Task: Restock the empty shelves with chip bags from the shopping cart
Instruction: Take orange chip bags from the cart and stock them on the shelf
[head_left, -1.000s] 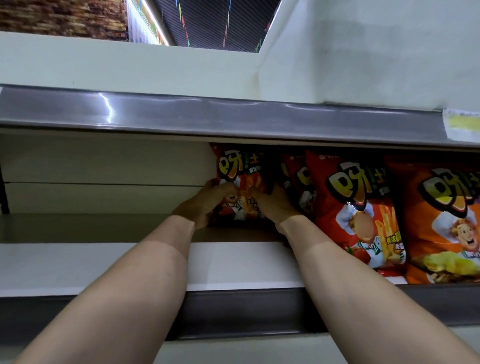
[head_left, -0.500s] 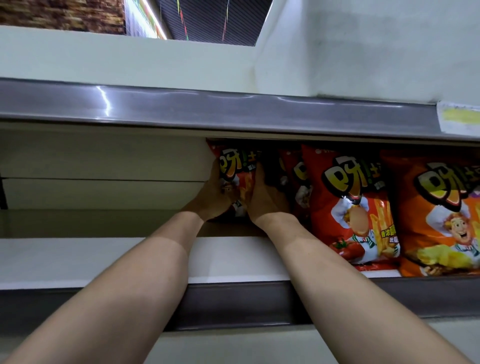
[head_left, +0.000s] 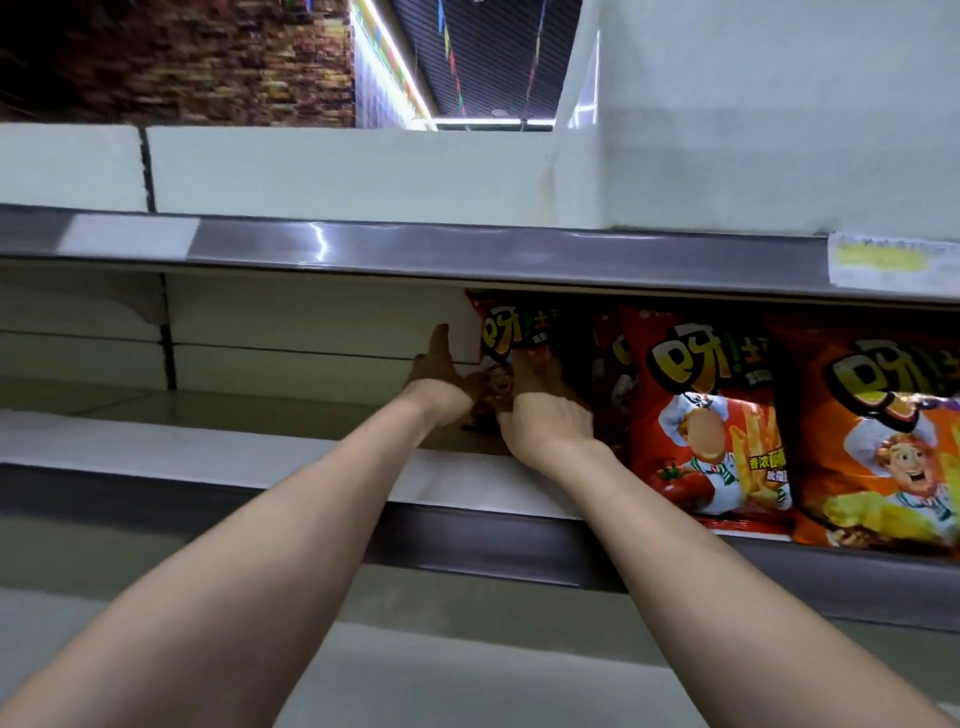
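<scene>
Deep on the shelf (head_left: 311, 483), under the upper rail (head_left: 467, 254): chip bag (head_left: 506, 332), upright, left of the front red bag (head_left: 701, 415) and the orange bag (head_left: 883, 441). Right hand (head_left: 545, 421) curls round its lower front. Left hand (head_left: 441, 379) touches its left edge, grip unclear. Open board runs leftward.

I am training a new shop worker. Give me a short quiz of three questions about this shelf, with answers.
1. True or false: the orange chip bag is the rightmost bag in view.
2. Which bag do the left hand and right hand touch? A) leftmost chip bag B) orange chip bag C) none
3. Fill in: the shelf label sits ___ the bags.
Key: 1 true; 2 A; 3 above.
</scene>
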